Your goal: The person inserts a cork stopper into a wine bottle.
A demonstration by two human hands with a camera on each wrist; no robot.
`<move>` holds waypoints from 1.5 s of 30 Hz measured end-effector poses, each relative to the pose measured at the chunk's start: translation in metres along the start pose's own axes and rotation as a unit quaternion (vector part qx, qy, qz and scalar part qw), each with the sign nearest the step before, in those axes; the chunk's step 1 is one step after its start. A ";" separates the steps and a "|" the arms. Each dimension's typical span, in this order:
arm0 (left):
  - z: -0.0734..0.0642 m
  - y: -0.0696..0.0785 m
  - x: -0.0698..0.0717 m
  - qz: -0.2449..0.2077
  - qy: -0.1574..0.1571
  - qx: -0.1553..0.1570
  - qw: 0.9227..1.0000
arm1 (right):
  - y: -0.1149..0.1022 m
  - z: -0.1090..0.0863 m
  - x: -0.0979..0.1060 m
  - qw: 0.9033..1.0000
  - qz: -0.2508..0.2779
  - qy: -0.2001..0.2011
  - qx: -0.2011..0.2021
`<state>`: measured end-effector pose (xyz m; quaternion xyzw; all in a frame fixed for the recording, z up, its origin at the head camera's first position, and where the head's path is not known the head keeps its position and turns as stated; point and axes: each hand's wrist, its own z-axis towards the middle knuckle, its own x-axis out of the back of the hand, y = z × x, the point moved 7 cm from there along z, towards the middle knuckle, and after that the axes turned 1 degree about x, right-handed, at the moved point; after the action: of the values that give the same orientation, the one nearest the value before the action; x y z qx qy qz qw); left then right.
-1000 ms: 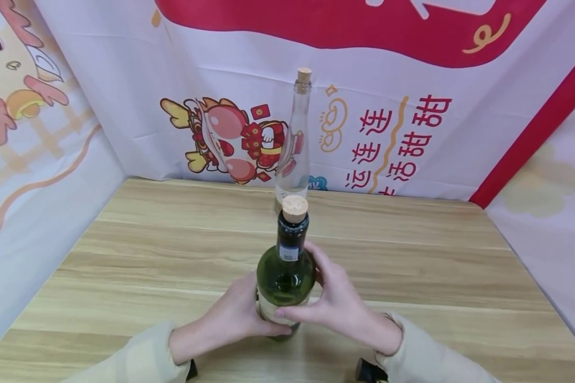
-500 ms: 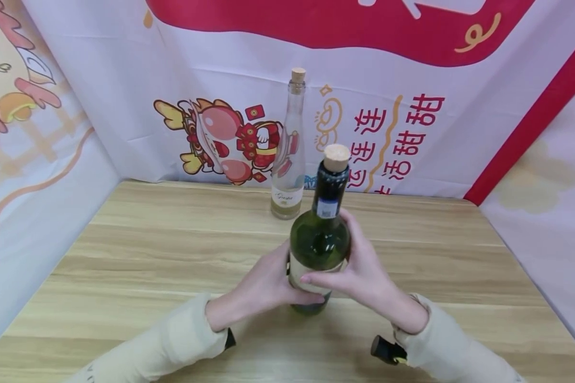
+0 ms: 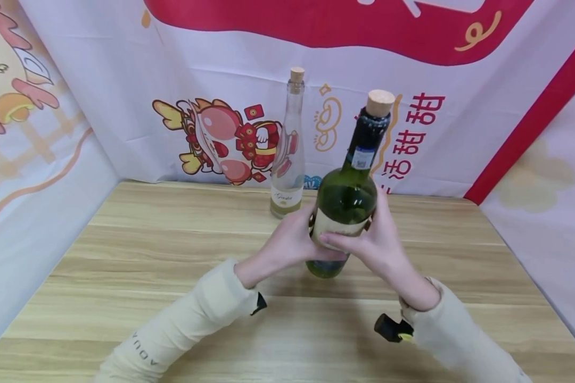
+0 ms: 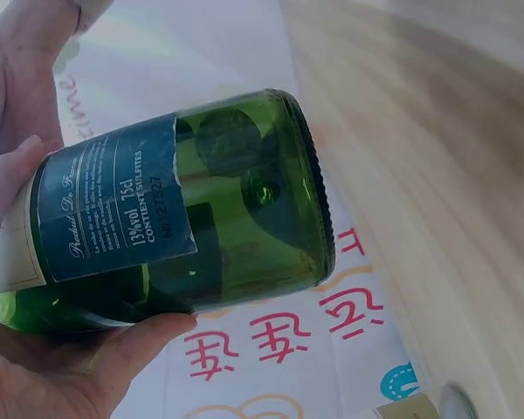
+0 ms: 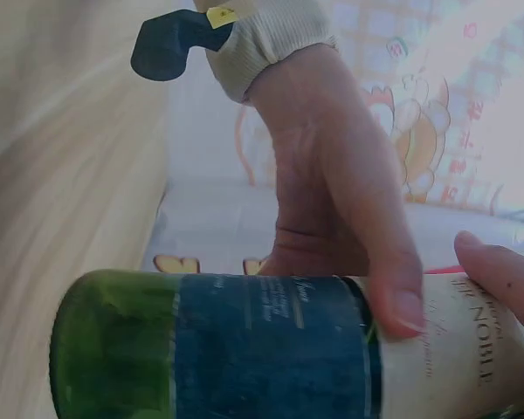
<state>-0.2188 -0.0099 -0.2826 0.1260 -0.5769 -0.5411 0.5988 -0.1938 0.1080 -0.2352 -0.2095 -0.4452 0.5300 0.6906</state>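
Observation:
A green glass wine bottle [image 3: 347, 197] with a cork stopper [image 3: 380, 102] is held over the table, its neck leaning to the right. My left hand [image 3: 292, 239] grips the lower body from the left, thumb across the front. From the right, my right hand [image 3: 385, 242] grips it slightly higher, its thumb over the cream label. The left wrist view shows a blue back label [image 4: 113, 196] and the bottle's base apart from the tabletop. Behind and to the left stands a clear, slender bottle [image 3: 287, 159], upright and corked, with a white label.
The wood-grain table [image 3: 148, 266] reaches back to a printed cloth backdrop [image 3: 211, 48]. More printed cloth hangs along the left and right sides. Black camera mounts [image 3: 388, 327] sit at the wrists, below cream sleeves.
Both hands have carried the green bottle up, forward and to the right. Its neck now leans right, and the clear bottle's label and base have come into view.

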 end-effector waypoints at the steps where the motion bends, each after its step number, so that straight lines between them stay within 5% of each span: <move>1: 0.004 0.000 0.000 -0.001 0.001 -0.003 1.000 | 0.001 0.002 0.001 1.000 -0.001 0.002 -0.001; 10: 0.039 -0.006 0.010 0.005 0.009 0.004 1.000 | 0.009 0.033 0.011 0.999 0.003 0.035 0.009; 19: 0.074 -0.018 0.018 0.011 0.020 0.022 0.999 | 0.012 0.061 0.015 0.999 0.006 0.043 -0.032; 28: 0.092 -0.045 0.015 -0.071 0.044 0.072 0.994 | 0.071 0.090 0.012 0.997 -0.009 0.050 -0.058; 37: 0.108 -0.074 0.010 -0.040 0.080 0.135 0.987 | 0.107 0.106 0.003 0.996 0.006 0.059 -0.060; 45: 0.116 -0.094 0.001 0.015 0.104 0.155 0.982 | 0.138 0.110 -0.006 0.995 0.017 0.055 -0.087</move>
<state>-0.3621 0.0078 -0.3202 0.2641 -0.5904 -0.4196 0.6369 -0.3616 0.1308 -0.2852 -0.3054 -0.4468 0.4890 0.6841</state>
